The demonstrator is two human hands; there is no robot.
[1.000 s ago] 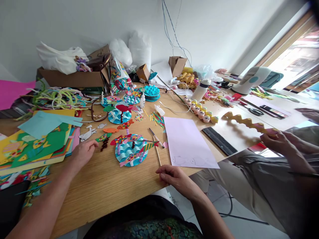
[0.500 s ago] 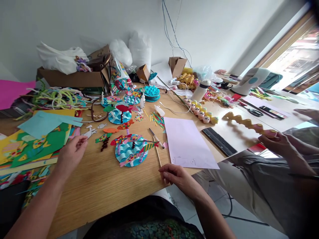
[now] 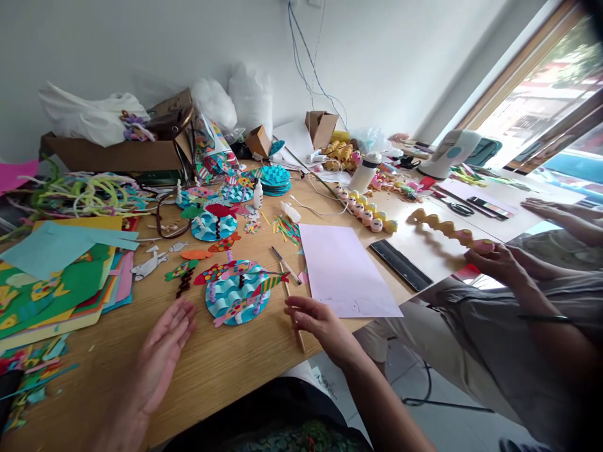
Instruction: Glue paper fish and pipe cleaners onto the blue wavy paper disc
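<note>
My left hand (image 3: pixel 167 345) is open, palm inward with fingers stretched, over the bare wood left of a round blue paper wave craft (image 3: pixel 221 307). Striped and dotted paper fish and purple fuzzy stems decorate that craft. My right hand (image 3: pixel 323 323) hovers with loosely bent, parted fingers above a thin wooden stick (image 3: pixel 300 339), holding nothing that I can see. Beside it lies a lilac paper sheet (image 3: pixel 346 267) with small pencil drawings along its near edge. A pen (image 3: pixel 285 265) rests left of the sheet. Farther left lies a grey-white paper shark (image 3: pixel 149 265).
Coloured papers (image 3: pixel 56 270) and scraps (image 3: pixel 35 376) cover the left side. A glue bottle (image 3: pixel 257 194) stands behind the crafts. At right, a co-worker's hand (image 3: pixel 497 263) holds a yellow egg-carton strip (image 3: pixel 450 229); a black ruler-like bar (image 3: pixel 398 263) lies nearby.
My left hand has left the paper shark, moving right and nearer to me, and has opened. My right hand has shifted slightly, with its fingers looser. The view has turned a little right.
</note>
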